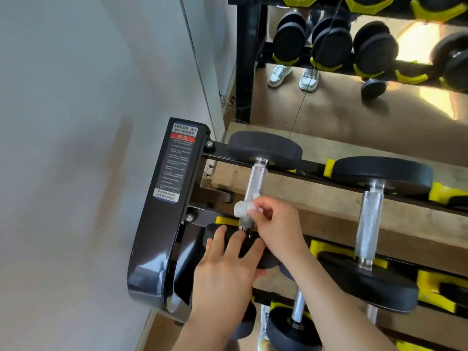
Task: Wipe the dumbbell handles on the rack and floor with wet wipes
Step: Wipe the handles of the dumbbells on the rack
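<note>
Two hands work at the left end of the rack [162, 211]. Its top tier shows two dumbbells in full. The nearer-left dumbbell [266, 148] has one wipe [241, 209] wrapped round the lower end of its handle [255, 181], just above the near head. The right hand [276, 231] pinches that wipe, its grip clamped on it with fingers curled. The left hand [228, 269] lies flat on the black near head, its grip apart, four fingers straight and spread. The second dumbbell [369, 219] sits to the right, well apart from both hands, its handle bare. On the tier below, a third dumbbell [293, 328] shows under the right forearm; a fourth handle further right is mostly hidden. One warning label [177, 163] is stuck on the rack's side post. The mirror [354, 110] behind shows at least four racked dumbbells in a row, one more on the floor, and two pale shoes [278, 74].
</note>
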Tool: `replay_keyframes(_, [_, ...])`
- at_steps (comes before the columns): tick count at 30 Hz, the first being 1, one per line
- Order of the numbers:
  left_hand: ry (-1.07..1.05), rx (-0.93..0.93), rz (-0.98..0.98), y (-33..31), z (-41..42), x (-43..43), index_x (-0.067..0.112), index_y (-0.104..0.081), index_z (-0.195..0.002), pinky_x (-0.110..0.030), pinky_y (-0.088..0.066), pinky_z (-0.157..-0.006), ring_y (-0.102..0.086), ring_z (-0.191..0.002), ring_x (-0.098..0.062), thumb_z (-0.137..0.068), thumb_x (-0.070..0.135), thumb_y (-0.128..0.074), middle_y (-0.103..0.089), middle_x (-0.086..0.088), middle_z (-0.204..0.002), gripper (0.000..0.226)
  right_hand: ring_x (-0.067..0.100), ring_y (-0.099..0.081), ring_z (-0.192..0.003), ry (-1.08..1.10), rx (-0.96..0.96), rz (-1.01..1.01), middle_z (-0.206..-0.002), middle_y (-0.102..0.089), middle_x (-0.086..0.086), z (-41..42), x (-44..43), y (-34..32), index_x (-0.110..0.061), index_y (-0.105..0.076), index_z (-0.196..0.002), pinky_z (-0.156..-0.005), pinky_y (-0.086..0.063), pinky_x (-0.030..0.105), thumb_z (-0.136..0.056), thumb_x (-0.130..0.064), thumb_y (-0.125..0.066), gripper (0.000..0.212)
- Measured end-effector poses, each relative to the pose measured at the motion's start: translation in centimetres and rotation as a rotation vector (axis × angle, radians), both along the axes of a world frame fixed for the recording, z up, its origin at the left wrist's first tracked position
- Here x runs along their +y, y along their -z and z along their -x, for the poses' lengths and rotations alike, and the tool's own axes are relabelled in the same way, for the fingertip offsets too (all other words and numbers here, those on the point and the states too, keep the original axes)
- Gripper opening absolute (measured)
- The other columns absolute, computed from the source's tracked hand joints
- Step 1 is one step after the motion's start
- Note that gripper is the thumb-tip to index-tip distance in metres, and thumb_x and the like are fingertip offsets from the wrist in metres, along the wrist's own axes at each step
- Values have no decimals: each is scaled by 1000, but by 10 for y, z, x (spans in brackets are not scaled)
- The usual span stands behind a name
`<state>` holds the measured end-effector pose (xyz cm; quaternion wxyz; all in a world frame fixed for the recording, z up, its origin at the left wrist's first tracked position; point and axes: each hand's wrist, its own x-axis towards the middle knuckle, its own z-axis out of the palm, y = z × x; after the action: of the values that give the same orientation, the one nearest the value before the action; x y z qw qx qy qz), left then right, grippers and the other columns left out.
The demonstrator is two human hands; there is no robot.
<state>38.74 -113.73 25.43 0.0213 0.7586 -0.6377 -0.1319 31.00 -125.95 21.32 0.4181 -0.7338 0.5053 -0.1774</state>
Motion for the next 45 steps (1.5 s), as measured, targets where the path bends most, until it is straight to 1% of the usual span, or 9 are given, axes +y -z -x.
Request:
replay_keyframes(6, [-179,251,69,-23,-9,-17,42,-67,-104,-25,-53,-66,-63,-99,-6,-79,63,-61,-67,19,-98,34,-5,-58,-78,261,-200,95,-83,-63,-16,-18,-39,-7,-24,-67,-94,-70,-47,11,-89,-19,-66,7])
replay_keyframes(11, [-314,307,255,-17,-32,-80,30,-63,-121,-22,-48,-79,-62,-94,-8,-92,41,-58,-67,9,-111,31,5,-60,-104,423,-423,-323,-116,-62,-11,-13,-21,-1,-32,-63,-117,-91,-54,30,-93,-12,-60,31])
replay_keyframes(16, [-519,440,260,10,-29,-115,20,-73,-101,-23,-49,-77,-65,-86,-11,-92,24,-61,-71,6,-95,15,8,-56,-94,572,-227,114,-103,-60,-3,-23,-17,4,-21,-61,-100,-88,-51,31,-86,-6,-65,21])
replay_keyframes(22, [-725,679,347,23,-42,-144,20,-75,-89,-26,-52,-74,-64,-75,-5,-91,19,-63,-69,11,-78,12,7,-62,-82,502,-94,244,-95,-69,-6,-33,-12,5,-18,-72,-105,-76,-49,20,-90,-19,-65,17])
replay_keyframes(25, [-551,586,268,29,-37,-135,17,-69,-80,-25,-40,-63,-55,-64,-8,-96,23,-54,-62,7,-70,23,-3,-60,-77,689,-201,133,-89,-69,-12,-39,-25,2,-18,-74,-99,-76,-48,13,-88,-16,-67,12])
replay_keyframes(28, [-318,419,260,31,-31,-120,11,-67,-104,-28,-42,-70,-54,-82,-14,-98,27,-50,-62,-2,-94,24,-10,-57,-73,800,-257,35,-80,-62,-20,-42,-27,-2,-20,-71,-95,-71,-44,5,-89,-12,-67,11])
replay_keyframes(36, [-577,880,56,29,-57,-141,18,-60,-62,-24,-35,-54,-46,-51,-7,-98,17,-53,-52,9,-51,37,17,-62,-85,325,108,365,-99,-66,5,-35,-5,-9,-9,-70,-108,-75,-53,27,-85,-10,-68,22])
replay_keyframes(40, [-414,664,11,25,-55,-126,16,-62,-66,-26,-35,-54,-52,-58,-17,-97,18,-52,-55,5,-58,33,16,-64,-86,258,44,472,-96,-68,5,-31,-13,-2,-7,-73,-99,-75,-55,26,-82,-7,-69,17])
replay_keyframes(45, [-256,390,202,17,-43,-122,11,-68,-108,-30,-40,-70,-59,-88,-25,-94,23,-57,-62,-5,-94,21,-2,-59,-81,614,-186,138,-91,-65,-10,-34,-20,-2,-17,-73,-96,-75,-49,13,-86,-7,-68,15])
